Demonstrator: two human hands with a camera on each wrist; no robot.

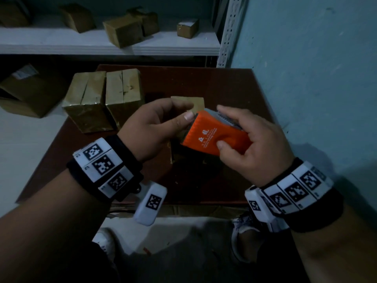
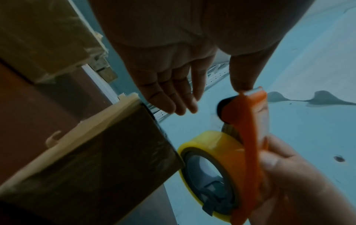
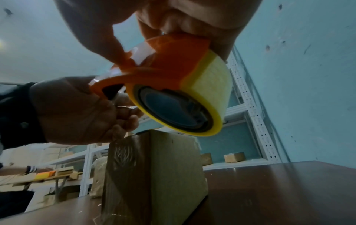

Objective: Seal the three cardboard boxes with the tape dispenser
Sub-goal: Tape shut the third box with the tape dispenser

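Note:
My right hand grips an orange tape dispenser from above, thumb on its printed face. The dispenser carries a yellow tape roll and hangs just over a cardboard box in the middle of the brown table. In the head view only that box's far top shows behind my hands. My left hand is at the dispenser's front edge; its thumb touches the clear tip there. The other fingers lie fairly straight, apart from the thumb. Two more boxes stand side by side at the table's far left.
A white shelf behind the table carries several small boxes. A larger carton lies on the floor to the left. A teal wall and a perforated rack post bound the right side. My shoes show below the table's near edge.

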